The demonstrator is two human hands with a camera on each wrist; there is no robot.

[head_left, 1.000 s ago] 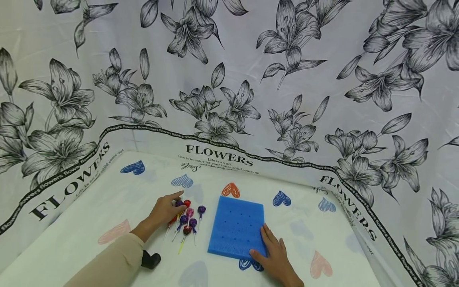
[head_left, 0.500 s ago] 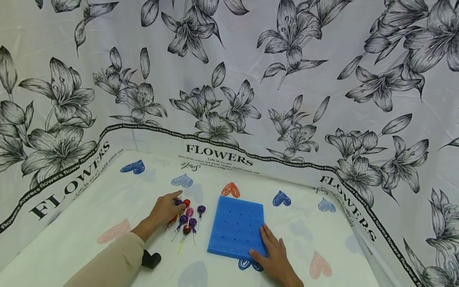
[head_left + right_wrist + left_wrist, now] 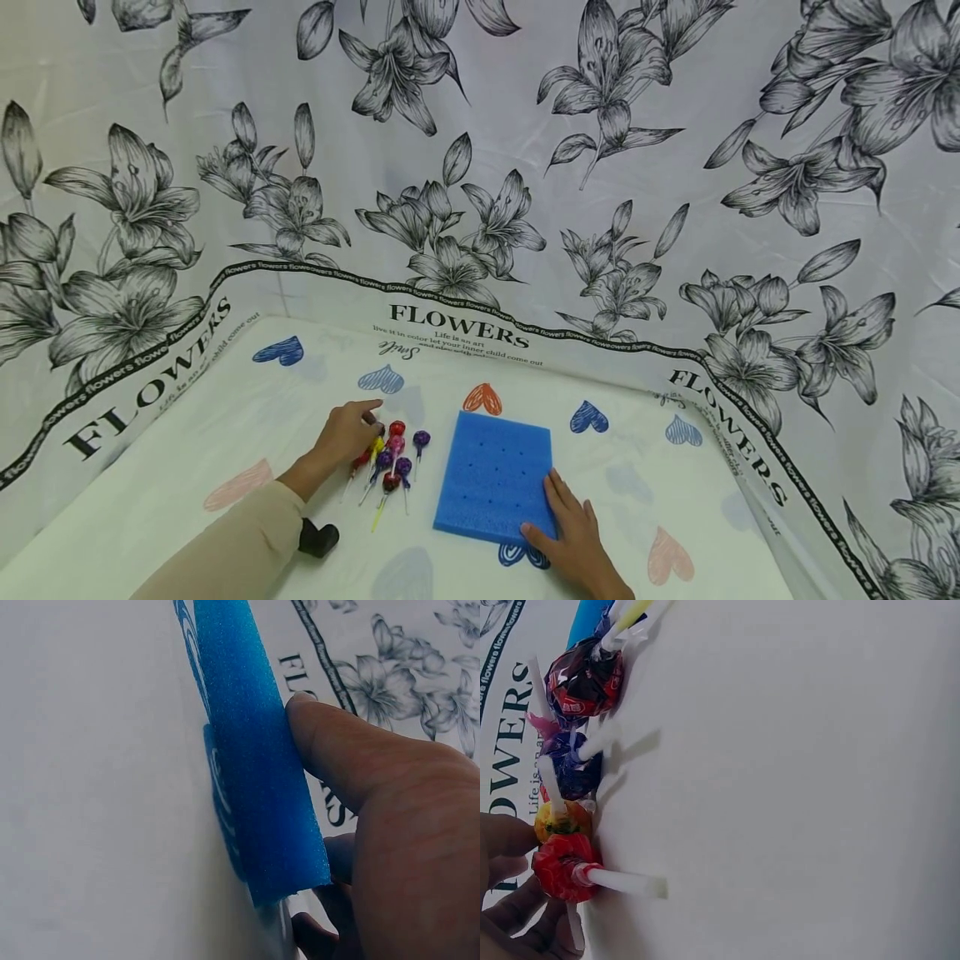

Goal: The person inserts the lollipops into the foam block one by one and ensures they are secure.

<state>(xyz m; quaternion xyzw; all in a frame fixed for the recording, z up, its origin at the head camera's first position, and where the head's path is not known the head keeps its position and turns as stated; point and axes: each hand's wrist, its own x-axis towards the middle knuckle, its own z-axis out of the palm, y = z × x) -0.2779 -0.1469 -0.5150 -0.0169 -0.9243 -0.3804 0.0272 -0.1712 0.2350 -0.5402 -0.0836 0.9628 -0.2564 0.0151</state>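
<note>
Left hand (image 3: 347,435) pinching a lollipop (image 3: 363,457), right hand (image 3: 572,533) flat on blue foam (image 3: 498,475), "FLOWERS" printed beyond

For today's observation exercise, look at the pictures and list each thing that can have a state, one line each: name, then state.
Blue foam block: flat on the table, holes empty.
Lollipops: wrapped, lying in a loose pile beside the block.
Left hand: fingers curled at the lollipops; grip unclear.
Right hand: resting on the block's near corner, thumb against its edge.
</note>
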